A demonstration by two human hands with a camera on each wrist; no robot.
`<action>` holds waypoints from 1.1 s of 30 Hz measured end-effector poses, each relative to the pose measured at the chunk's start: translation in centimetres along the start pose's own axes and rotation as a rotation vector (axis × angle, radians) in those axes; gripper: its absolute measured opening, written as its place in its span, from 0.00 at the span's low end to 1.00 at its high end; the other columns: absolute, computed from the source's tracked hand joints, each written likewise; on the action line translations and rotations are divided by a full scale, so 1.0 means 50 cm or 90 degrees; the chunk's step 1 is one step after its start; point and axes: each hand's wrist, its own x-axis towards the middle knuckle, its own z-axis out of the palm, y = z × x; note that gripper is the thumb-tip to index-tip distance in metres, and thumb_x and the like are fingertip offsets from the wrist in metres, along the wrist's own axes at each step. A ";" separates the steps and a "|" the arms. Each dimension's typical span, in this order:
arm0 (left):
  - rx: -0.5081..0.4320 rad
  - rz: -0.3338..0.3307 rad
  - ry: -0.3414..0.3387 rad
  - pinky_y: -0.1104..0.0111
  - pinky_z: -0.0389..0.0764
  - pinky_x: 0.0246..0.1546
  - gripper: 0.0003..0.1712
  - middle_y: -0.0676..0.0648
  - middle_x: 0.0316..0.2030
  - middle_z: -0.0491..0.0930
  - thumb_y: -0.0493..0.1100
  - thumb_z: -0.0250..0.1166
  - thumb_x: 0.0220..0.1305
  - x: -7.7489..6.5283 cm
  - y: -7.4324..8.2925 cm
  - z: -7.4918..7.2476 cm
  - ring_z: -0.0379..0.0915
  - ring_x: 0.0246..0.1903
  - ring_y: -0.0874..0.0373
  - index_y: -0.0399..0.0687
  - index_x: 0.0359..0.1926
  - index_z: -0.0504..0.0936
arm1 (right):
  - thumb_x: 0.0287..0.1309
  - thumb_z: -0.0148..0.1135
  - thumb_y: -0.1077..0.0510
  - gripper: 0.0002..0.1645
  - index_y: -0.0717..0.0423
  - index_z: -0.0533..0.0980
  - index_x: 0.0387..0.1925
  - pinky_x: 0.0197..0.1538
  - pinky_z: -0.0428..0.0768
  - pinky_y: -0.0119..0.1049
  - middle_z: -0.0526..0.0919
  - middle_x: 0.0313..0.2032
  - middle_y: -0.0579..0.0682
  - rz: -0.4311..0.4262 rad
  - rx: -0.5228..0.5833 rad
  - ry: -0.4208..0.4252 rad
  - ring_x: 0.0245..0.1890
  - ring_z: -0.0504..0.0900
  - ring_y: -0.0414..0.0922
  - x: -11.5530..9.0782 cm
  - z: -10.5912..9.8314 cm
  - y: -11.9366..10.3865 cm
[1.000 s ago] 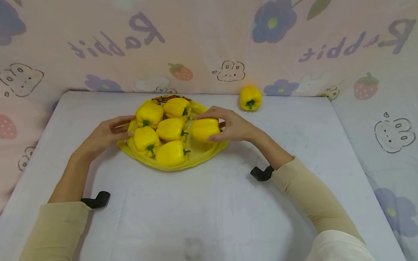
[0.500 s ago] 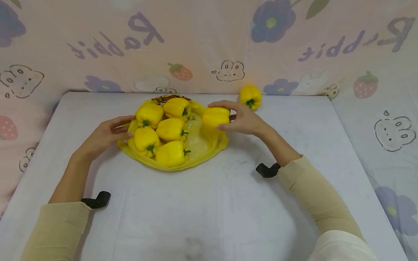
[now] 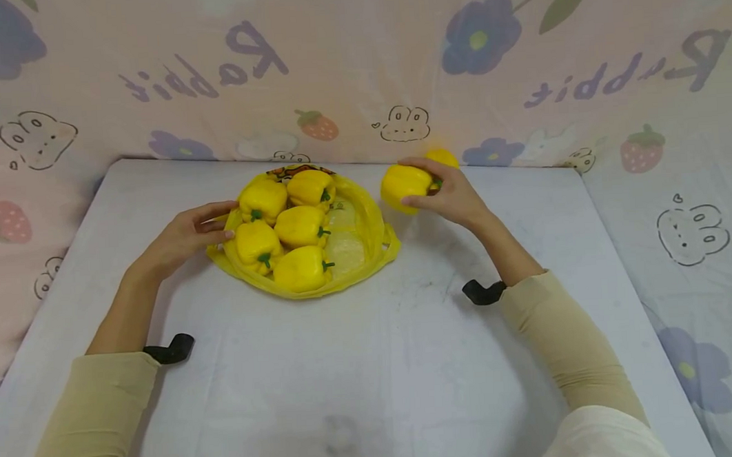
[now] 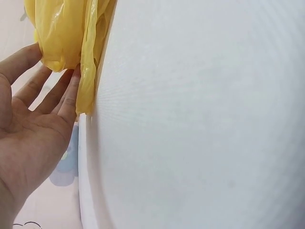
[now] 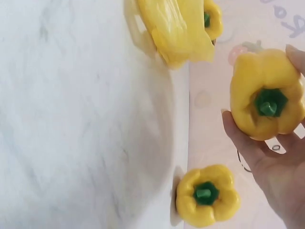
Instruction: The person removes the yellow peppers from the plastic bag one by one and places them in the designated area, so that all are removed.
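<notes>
A yellow plastic bag [image 3: 374,218] lies spread wide on the table, with several yellow bell peppers [image 3: 300,226] in its left part. At the bag's left edge is my left hand [image 3: 183,241]; its fairly straight fingers touch the yellow plastic [image 4: 62,36] in the left wrist view. Right of the bag, my right hand [image 3: 454,196] holds a yellow bell pepper [image 3: 404,185] above the table, its green stem facing the palm. The right wrist view shows this held pepper [image 5: 267,90] between thumb and fingers. Behind that hand, a loose pepper [image 3: 441,157] is partly hidden.
The white table [image 3: 373,366] ends at the back against a printed cloth [image 3: 345,64] with flowers and rabbits. In the right wrist view the loose pepper [image 5: 207,195] sits near the table edge. Black curved pieces [image 3: 484,292] stick out at both wrists.
My right hand has lifted the bell pepper from the bag's right part and carried it right and toward the back, now partly covering the loose pepper. The left hand has stayed at the bag's edge.
</notes>
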 end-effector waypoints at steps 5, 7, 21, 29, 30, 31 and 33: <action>-0.002 -0.004 -0.003 0.46 0.60 0.69 0.38 0.46 0.74 0.59 0.49 0.66 0.68 0.000 0.000 -0.002 0.55 0.71 0.41 0.52 0.75 0.62 | 0.51 0.77 0.48 0.38 0.40 0.74 0.65 0.59 0.71 0.47 0.76 0.61 0.46 0.008 -0.030 0.039 0.53 0.71 0.46 0.000 -0.019 0.004; -0.003 -0.004 -0.004 0.45 0.60 0.69 0.39 0.45 0.74 0.58 0.48 0.66 0.68 -0.001 0.000 -0.002 0.55 0.71 0.41 0.51 0.75 0.62 | 0.52 0.76 0.48 0.39 0.40 0.73 0.66 0.61 0.71 0.48 0.74 0.63 0.46 0.012 -0.027 0.049 0.55 0.71 0.47 0.000 -0.027 0.005; 0.003 0.009 -0.007 0.49 0.63 0.68 0.38 0.46 0.73 0.60 0.48 0.66 0.68 0.004 0.002 -0.004 0.57 0.70 0.44 0.52 0.75 0.62 | 0.58 0.71 0.47 0.38 0.40 0.70 0.69 0.62 0.67 0.43 0.70 0.68 0.41 0.042 -0.034 0.149 0.61 0.69 0.46 -0.007 -0.087 0.007; -0.002 0.004 -0.013 0.45 0.60 0.68 0.39 0.43 0.74 0.59 0.47 0.66 0.68 0.005 0.002 -0.005 0.55 0.70 0.40 0.50 0.75 0.61 | 0.59 0.70 0.45 0.38 0.39 0.70 0.69 0.60 0.71 0.40 0.72 0.67 0.43 0.057 -0.045 0.210 0.60 0.70 0.47 -0.005 -0.110 0.026; -0.004 0.004 -0.013 0.46 0.61 0.68 0.39 0.44 0.74 0.59 0.47 0.66 0.68 0.004 0.002 -0.005 0.56 0.70 0.40 0.50 0.75 0.61 | 0.59 0.71 0.46 0.38 0.39 0.70 0.70 0.60 0.71 0.39 0.72 0.67 0.44 0.056 -0.047 0.217 0.59 0.70 0.47 -0.005 -0.111 0.027; -0.004 0.004 -0.013 0.46 0.61 0.68 0.39 0.44 0.74 0.59 0.47 0.66 0.68 0.003 0.002 -0.005 0.56 0.70 0.40 0.50 0.75 0.61 | 0.59 0.71 0.46 0.38 0.40 0.69 0.70 0.59 0.72 0.39 0.72 0.67 0.45 0.059 -0.048 0.224 0.58 0.71 0.47 -0.004 -0.114 0.029; -0.004 0.004 -0.013 0.46 0.61 0.68 0.39 0.44 0.74 0.59 0.47 0.66 0.68 0.003 0.002 -0.005 0.56 0.70 0.41 0.51 0.75 0.61 | 0.59 0.71 0.47 0.38 0.41 0.69 0.70 0.57 0.73 0.37 0.72 0.67 0.46 0.066 -0.051 0.238 0.56 0.70 0.46 -0.004 -0.118 0.033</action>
